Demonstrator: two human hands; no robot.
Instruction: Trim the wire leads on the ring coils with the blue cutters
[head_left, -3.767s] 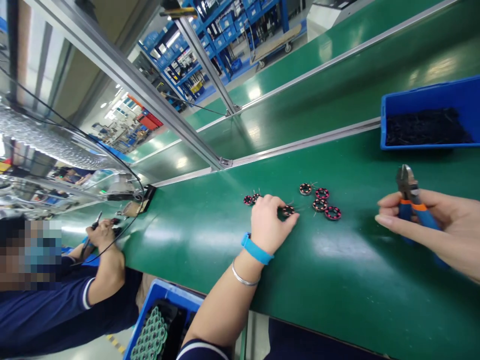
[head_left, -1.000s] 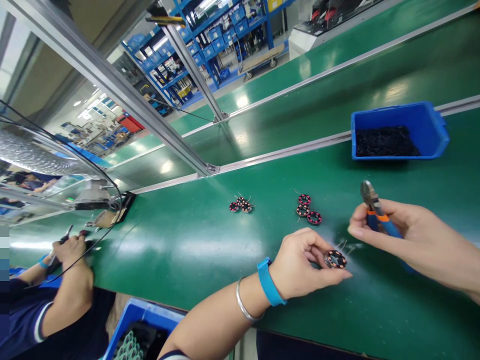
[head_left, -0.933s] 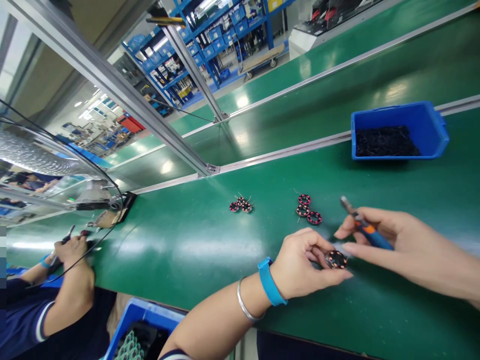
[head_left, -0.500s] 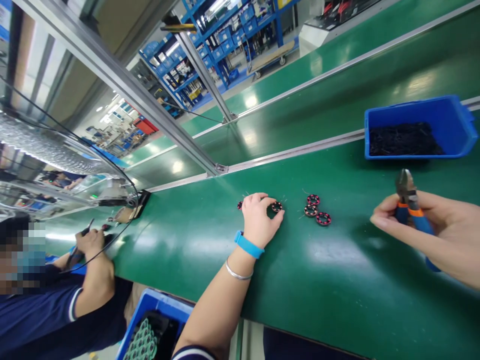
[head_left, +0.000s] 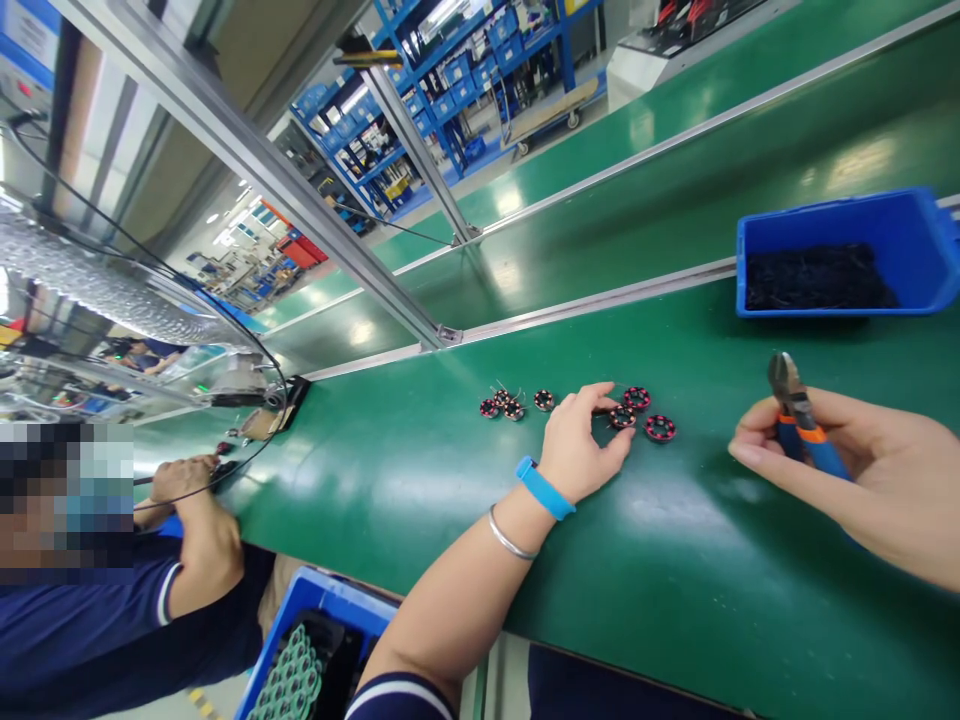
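Observation:
My left hand [head_left: 581, 445] rests on the green belt [head_left: 675, 580], its fingertips pinching a small red and black coil ring [head_left: 621, 416]. Two more rings [head_left: 660, 428] lie just right of it. A second group of several rings [head_left: 513, 406] lies to the left of the hand. My right hand [head_left: 847, 470] hovers to the right, closed round side cutters [head_left: 801, 418] with blue and orange handles, jaws pointing up.
A blue bin [head_left: 847, 255] of black scraps stands at the back right. A metal rail [head_left: 585, 298] and upright post [head_left: 247, 170] border the belt. A co-worker's arm [head_left: 195, 530] works at the left. A blue crate [head_left: 300, 660] sits below the belt edge.
My left hand put a ring down with the left group, then slid right onto the right group. Before that it held a ring near the cutters. My right hand has stayed about level.

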